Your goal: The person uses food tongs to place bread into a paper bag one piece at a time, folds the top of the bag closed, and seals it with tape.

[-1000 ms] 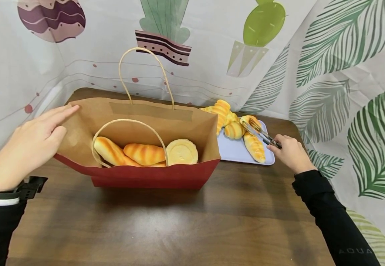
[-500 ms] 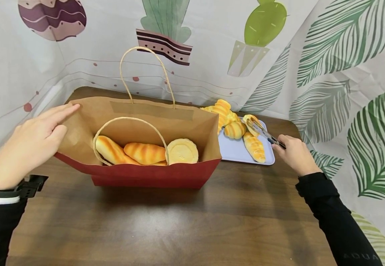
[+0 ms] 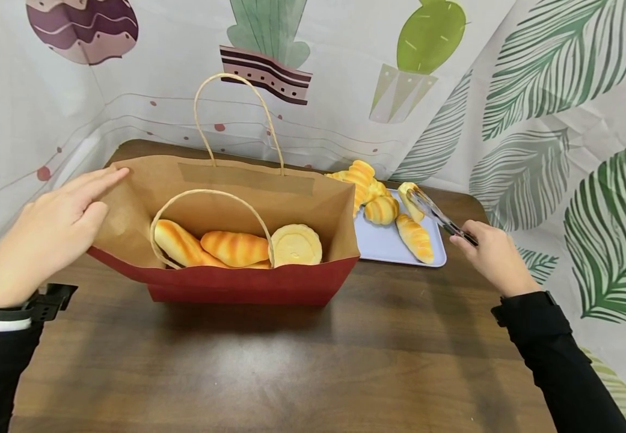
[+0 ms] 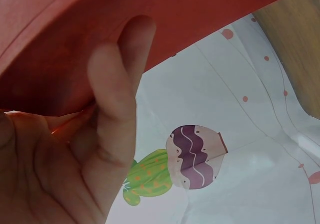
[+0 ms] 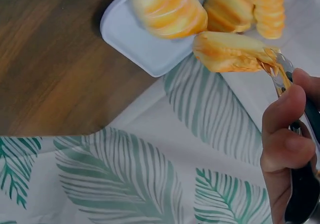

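Note:
At the left rim of a red paper bag [image 3: 248, 285], my left hand [image 3: 66, 225] holds the side, fingers lying along the edge; in the left wrist view curled fingers [image 4: 112, 84] lie against the red outside. Inside the bag are a long bread roll [image 3: 180, 243], a striped roll [image 3: 235, 249] and a round tart [image 3: 295, 245]. My right hand [image 3: 499, 255] grips a pair of tongs [image 3: 442, 221] by the handles. The tongs' tips pinch a pale yellow bread roll [image 5: 227, 52], which overlaps the far right part of a light tray [image 3: 380, 246] in the head view.
On the tray lie an oblong roll [image 3: 414, 239], a small striped bun [image 3: 381, 210] and a croissant-like bread [image 3: 360, 176], partly hidden behind the bag. Twisted handles [image 3: 212, 192] rise over the bag's mouth. A printed cloth [image 3: 340, 48] hangs behind the wooden table [image 3: 269, 367].
My right hand and the tongs have moved right and slightly down, and the pinched roll has turned to stand more lengthwise. The left hand keeps its place on the bag.

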Demonstrator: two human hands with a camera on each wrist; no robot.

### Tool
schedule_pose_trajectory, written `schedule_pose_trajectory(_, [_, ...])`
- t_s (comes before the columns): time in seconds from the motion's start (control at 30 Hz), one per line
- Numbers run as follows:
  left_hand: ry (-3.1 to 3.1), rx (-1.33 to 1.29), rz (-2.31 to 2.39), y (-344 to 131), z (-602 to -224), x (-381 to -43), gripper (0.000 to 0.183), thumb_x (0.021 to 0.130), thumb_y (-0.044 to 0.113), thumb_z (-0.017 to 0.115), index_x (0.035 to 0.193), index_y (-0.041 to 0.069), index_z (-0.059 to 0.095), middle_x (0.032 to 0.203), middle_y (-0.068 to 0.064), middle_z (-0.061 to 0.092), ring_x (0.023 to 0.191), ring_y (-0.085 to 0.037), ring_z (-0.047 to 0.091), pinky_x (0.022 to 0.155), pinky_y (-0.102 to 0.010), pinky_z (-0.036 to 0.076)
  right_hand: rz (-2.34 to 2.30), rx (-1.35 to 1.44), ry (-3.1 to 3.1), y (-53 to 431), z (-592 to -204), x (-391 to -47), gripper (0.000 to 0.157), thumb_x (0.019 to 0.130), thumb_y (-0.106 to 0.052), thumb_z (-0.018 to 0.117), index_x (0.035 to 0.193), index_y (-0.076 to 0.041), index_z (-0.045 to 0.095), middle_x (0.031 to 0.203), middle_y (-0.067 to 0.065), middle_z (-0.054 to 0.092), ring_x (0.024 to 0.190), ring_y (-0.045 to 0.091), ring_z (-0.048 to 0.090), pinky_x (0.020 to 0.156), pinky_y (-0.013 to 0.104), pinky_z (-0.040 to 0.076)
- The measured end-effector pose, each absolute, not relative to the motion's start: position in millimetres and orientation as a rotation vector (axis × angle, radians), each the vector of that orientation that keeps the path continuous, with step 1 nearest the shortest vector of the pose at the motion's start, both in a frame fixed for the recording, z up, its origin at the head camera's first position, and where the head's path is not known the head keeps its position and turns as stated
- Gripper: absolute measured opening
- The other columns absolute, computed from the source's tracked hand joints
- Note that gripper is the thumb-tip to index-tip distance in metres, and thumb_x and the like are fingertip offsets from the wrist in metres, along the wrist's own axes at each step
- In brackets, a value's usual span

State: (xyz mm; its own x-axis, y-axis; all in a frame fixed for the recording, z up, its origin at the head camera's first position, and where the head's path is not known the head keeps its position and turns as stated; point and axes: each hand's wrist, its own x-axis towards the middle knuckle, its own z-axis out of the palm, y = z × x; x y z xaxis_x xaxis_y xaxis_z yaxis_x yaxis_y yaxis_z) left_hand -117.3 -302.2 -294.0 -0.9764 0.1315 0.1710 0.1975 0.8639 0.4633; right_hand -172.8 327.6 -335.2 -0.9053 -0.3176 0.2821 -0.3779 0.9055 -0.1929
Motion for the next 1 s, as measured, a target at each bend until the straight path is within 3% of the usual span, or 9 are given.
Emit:
schedule_pose_trajectory(0.13, [-2.898, -0.260, -0.735, -302, -294, -117, 0.059, 0.105, 0.009, 0.030, 0.163, 0.006, 0.041, 0.163, -0.028, 0.040, 0.144, -0.057, 0.038, 0.105, -0.077, 0.028, 0.367, 0.539, -2.823, 328, -328, -164, 0.016, 0.097, -0.004, 0.075, 0.091, -0.001, 0.060, 0.076, 0.004, 0.050, 0.064, 0.019, 0.041, 0.058, 0.034, 0.031])
schedule_pose_trajectory(0.57, [-2.919, -0.247, -0.743, -301, -292, -117, 0.059, 0.106, 0.011, 0.028, 0.164, 0.006, 0.039, 0.165, -0.028, 0.037, 0.147, -0.056, 0.035, 0.111, -0.078, 0.024, 0.431, 0.587, -2.719, 316, -302, -124, 0.011, 0.094, -0.005, 0.079, 0.093, -0.009, 0.068, 0.072, -0.006, 0.044, 0.060, 0.006, 0.038, 0.055, 0.023, 0.029])
schedule_pose_trajectory(0.7, [-2.925, -0.241, -0.743, -301, -292, -117, 0.058, 0.107, 0.012, 0.028, 0.164, 0.005, 0.039, 0.164, -0.029, 0.037, 0.148, -0.056, 0.035, 0.116, -0.076, 0.022, 0.447, 0.596, -2.661, 310, -291, -111, 0.010, 0.093, -0.007, 0.080, 0.096, -0.009, 0.070, 0.073, -0.005, 0.049, 0.060, 0.004, 0.039, 0.056, 0.020, 0.031])
schedule_pose_trajectory(0.83, [-2.928, -0.240, -0.733, -301, -293, -117, 0.058, 0.107, 0.013, 0.028, 0.163, 0.005, 0.039, 0.164, -0.029, 0.037, 0.146, -0.057, 0.035, 0.112, -0.078, 0.023, 0.495, 0.602, -2.611, 305, -278, -99, 0.010, 0.096, -0.015, 0.079, 0.100, -0.009, 0.073, 0.071, -0.005, 0.053, 0.057, 0.000, 0.041, 0.053, 0.018, 0.033])
schedule_pose_trajectory(0.9, [-2.928, -0.240, -0.728, -301, -293, -118, 0.058, 0.107, 0.013, 0.028, 0.163, 0.005, 0.039, 0.164, -0.029, 0.037, 0.145, -0.058, 0.036, 0.109, -0.079, 0.024, 0.509, 0.619, -2.579, 303, -272, -94, 0.018, 0.100, -0.026, 0.076, 0.100, -0.008, 0.073, 0.073, -0.005, 0.056, 0.056, -0.003, 0.040, 0.052, 0.017, 0.033])
schedule_pose_trajectory(1.0, [-2.927, -0.240, -0.731, -301, -293, -117, 0.058, 0.107, 0.012, 0.029, 0.163, 0.005, 0.039, 0.164, -0.029, 0.037, 0.145, -0.058, 0.036, 0.109, -0.079, 0.024, 0.504, 0.647, -2.533, 298, -264, -87, 0.044, 0.103, -0.049, 0.066, 0.101, -0.006, 0.074, 0.073, -0.007, 0.054, 0.058, -0.006, 0.036, 0.054, 0.017, 0.032])
